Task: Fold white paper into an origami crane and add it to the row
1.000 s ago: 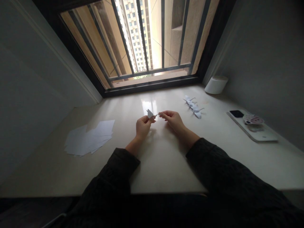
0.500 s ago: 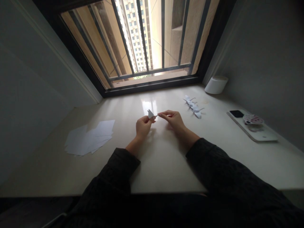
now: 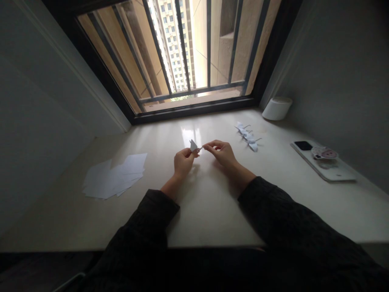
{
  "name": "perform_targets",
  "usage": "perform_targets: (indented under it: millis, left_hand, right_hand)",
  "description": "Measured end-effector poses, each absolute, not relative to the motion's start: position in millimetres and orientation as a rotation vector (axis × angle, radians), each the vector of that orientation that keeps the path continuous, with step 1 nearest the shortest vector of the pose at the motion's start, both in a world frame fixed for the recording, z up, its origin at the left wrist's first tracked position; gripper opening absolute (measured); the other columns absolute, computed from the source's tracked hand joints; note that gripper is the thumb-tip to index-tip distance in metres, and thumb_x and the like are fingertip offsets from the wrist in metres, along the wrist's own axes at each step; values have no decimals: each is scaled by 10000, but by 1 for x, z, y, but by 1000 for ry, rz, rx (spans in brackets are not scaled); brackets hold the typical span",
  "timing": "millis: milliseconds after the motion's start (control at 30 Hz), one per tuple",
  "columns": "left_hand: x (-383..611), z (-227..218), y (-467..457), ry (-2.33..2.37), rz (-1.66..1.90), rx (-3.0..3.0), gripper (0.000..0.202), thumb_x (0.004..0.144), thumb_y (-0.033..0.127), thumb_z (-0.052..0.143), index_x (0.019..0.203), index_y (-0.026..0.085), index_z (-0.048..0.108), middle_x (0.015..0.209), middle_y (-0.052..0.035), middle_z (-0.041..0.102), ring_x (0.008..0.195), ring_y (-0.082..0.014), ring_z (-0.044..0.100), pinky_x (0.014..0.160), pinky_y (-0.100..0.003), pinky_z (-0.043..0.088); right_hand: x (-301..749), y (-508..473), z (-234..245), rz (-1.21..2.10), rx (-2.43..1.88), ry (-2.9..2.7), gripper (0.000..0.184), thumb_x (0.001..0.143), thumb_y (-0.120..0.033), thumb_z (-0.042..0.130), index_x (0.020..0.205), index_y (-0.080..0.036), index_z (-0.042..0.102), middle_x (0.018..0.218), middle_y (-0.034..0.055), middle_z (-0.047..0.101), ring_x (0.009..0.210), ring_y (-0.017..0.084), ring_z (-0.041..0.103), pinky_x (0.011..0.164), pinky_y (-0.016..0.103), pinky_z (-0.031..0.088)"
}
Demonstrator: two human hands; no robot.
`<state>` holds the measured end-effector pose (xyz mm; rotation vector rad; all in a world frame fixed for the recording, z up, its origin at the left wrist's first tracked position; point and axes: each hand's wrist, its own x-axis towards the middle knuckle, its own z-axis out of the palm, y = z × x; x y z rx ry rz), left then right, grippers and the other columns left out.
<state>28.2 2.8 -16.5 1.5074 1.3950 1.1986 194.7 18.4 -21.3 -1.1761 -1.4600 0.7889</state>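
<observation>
A small white origami crane (image 3: 193, 145) is held above the middle of the sill, in front of the window. My left hand (image 3: 183, 161) grips its body between thumb and fingers. My right hand (image 3: 221, 153) pinches a thin pointed end of the same folded paper, which sticks out to the right. Fingers cover much of the crane's lower part. To the right of my right hand, several finished paper cranes (image 3: 251, 143) stand in a row on the white surface (image 3: 203, 219).
Loose white paper sheets (image 3: 114, 176) lie overlapping at left. On the right rests a white phone (image 3: 337, 173) with a round grip on its back. A white cylinder-like object (image 3: 277, 109) stands by the barred window (image 3: 194, 103). Walls close off both sides.
Both hands stay almost in the same place. The crane has tilted very slightly in my left fingers; my right hand keeps its pinch on the thin end.
</observation>
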Motion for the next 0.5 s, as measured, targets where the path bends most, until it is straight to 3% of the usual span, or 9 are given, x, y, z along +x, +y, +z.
perform_targets:
  millis: [500]
  left_hand:
    - [26,-21,4,1400,1186,1569,397,730,566,617,770,177,686,758,-71,720,736,-204,674,615,-265,448]
  right_hand:
    - [195,17,-18,881,-1183,-1450,343,674,-520,691,752,-187,717,774,56,714,718,186,614,624,299,430]
